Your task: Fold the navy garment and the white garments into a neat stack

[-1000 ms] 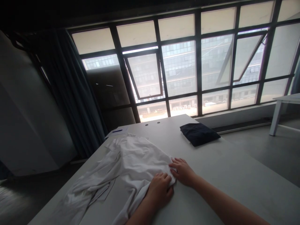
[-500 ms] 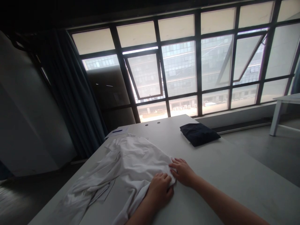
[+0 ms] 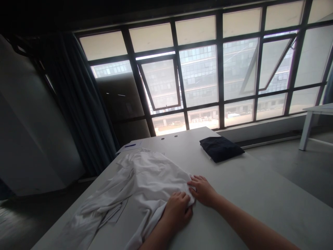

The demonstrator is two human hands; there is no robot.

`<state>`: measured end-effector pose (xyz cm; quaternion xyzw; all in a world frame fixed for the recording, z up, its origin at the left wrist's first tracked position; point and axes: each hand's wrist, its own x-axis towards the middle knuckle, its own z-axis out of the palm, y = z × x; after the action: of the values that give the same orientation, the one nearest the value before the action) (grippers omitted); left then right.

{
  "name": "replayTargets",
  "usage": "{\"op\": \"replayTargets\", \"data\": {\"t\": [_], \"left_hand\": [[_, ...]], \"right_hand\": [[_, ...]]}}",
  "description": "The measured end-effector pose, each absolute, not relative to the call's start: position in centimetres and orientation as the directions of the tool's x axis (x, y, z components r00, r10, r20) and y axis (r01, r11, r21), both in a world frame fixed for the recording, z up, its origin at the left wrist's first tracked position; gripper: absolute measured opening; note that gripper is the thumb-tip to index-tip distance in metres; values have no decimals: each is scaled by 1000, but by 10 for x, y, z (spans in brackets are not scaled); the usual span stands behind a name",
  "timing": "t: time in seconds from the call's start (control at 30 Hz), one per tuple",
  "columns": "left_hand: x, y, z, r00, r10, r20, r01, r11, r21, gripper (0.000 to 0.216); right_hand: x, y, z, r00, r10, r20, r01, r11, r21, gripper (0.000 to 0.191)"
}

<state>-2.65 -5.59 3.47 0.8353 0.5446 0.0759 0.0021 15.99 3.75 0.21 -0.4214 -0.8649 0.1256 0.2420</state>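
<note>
A crumpled white garment [image 3: 140,184] lies spread across the near left of a pale table [image 3: 249,194]. My left hand [image 3: 178,210] rests on the garment's near right edge with its fingers curled over the cloth. Right beside it, my right hand [image 3: 203,190] lies at the same edge, its fingers bent and their tips pinching the fabric. The two hands almost touch each other.
A folded dark garment [image 3: 220,148] lies at the table's far right. A sheet of paper with a blue pen [image 3: 130,146] sits at the far left corner. Beyond stand large windows, a dark curtain [image 3: 83,104] at left and another white table [image 3: 316,119] at right.
</note>
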Motion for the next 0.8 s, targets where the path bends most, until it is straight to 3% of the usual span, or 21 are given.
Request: {"op": "replayTargets", "data": {"t": [0.8], "left_hand": [[-27, -54, 33, 402, 910, 105, 909, -410, 75, 14]], "right_hand": [[161, 36, 5, -532, 785, 317, 659, 619, -427, 37]]}}
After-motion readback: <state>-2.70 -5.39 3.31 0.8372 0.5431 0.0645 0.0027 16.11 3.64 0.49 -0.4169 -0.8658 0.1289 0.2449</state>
